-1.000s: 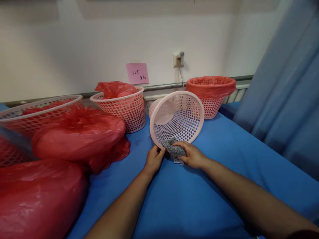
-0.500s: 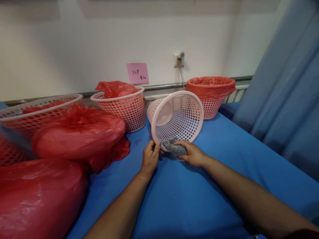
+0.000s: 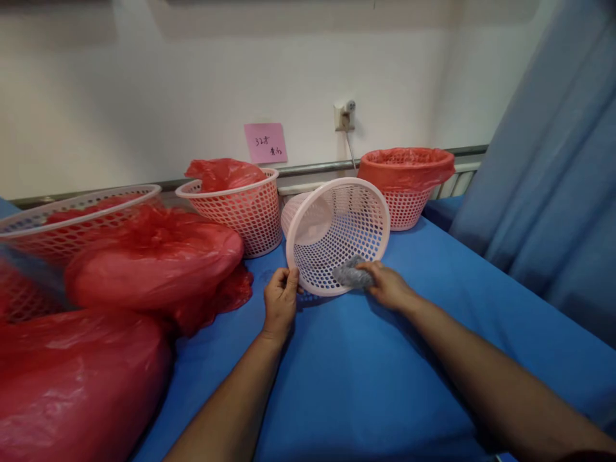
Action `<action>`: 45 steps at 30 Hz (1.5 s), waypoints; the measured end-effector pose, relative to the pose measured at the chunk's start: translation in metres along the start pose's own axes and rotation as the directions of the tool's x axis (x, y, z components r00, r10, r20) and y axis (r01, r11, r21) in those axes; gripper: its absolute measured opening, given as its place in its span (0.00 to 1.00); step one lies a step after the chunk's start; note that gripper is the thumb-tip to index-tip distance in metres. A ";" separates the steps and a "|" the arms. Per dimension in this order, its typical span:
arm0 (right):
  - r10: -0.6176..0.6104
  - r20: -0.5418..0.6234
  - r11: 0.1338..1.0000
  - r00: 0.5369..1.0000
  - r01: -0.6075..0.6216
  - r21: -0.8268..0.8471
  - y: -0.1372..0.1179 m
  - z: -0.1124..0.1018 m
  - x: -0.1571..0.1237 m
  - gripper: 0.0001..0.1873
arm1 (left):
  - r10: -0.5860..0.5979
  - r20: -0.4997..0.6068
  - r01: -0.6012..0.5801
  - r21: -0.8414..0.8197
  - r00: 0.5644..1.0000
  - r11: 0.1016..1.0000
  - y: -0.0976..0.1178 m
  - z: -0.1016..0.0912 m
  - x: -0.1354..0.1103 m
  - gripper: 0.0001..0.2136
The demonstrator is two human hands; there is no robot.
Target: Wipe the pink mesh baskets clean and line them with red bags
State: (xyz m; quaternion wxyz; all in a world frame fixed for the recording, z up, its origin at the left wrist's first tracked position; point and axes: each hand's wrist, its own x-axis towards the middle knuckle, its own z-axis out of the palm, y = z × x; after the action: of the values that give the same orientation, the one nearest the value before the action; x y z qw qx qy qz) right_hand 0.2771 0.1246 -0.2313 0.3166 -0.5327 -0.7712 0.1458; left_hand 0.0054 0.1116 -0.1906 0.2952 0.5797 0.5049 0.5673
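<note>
A pale pink perforated plastic basket (image 3: 289,239) lies tipped on its side on the blue-covered surface, its mouth facing me. My left hand (image 3: 280,300) pinches the rim at the lower left, thumb in front and fingers partly hidden behind. In my right hand (image 3: 387,285) is a bunched grey cloth (image 3: 353,273), slightly blurred, held against the lower right part of the rim and just inside the mouth.
Left of me are full red plastic bags (image 3: 81,378) and a wide basket (image 3: 96,228). Behind stand a basket with a red bag (image 3: 248,215) and a red-lined basket (image 3: 409,208). A wall socket (image 3: 344,118), pink note (image 3: 265,142) and blue curtain (image 3: 543,192) are beyond.
My right hand has moved the cloth rightward along the rim. My left hand has shifted slightly left with the rim, and the basket has turned or slid a little left.
</note>
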 end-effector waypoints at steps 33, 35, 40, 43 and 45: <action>0.070 -0.126 0.997 0.990 -0.075 -0.035 0.020 -0.001 0.005 0.34 | -0.025 0.017 0.024 0.021 1.000 0.999 -0.001 -0.002 -0.004 0.23; 0.007 -0.069 1.000 0.998 -0.005 0.026 0.012 0.010 0.001 0.35 | -0.062 0.116 0.062 0.004 0.991 0.998 -0.006 0.007 -0.009 0.20; -0.157 -0.032 0.922 0.987 0.158 0.353 -0.013 0.037 -0.006 0.35 | -0.109 0.354 0.119 -0.006 0.929 0.993 -0.018 0.028 -0.017 0.15; -0.163 -0.022 0.937 0.986 0.162 0.311 -0.013 0.033 -0.002 0.35 | -0.115 0.349 0.125 -0.007 0.930 0.992 -0.018 0.024 -0.013 0.14; -0.075 -0.035 0.986 0.997 0.079 0.148 -0.005 0.022 0.002 0.34 | -0.110 0.273 0.118 -0.012 0.956 0.993 -0.014 0.016 -0.009 0.15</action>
State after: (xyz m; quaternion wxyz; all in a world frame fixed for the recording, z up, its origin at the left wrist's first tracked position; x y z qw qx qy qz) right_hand 0.2592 0.1273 -0.2441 0.3722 -0.4793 -0.7734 0.1831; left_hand 0.0187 0.1115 -0.2094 0.4022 0.6175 0.4842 0.4717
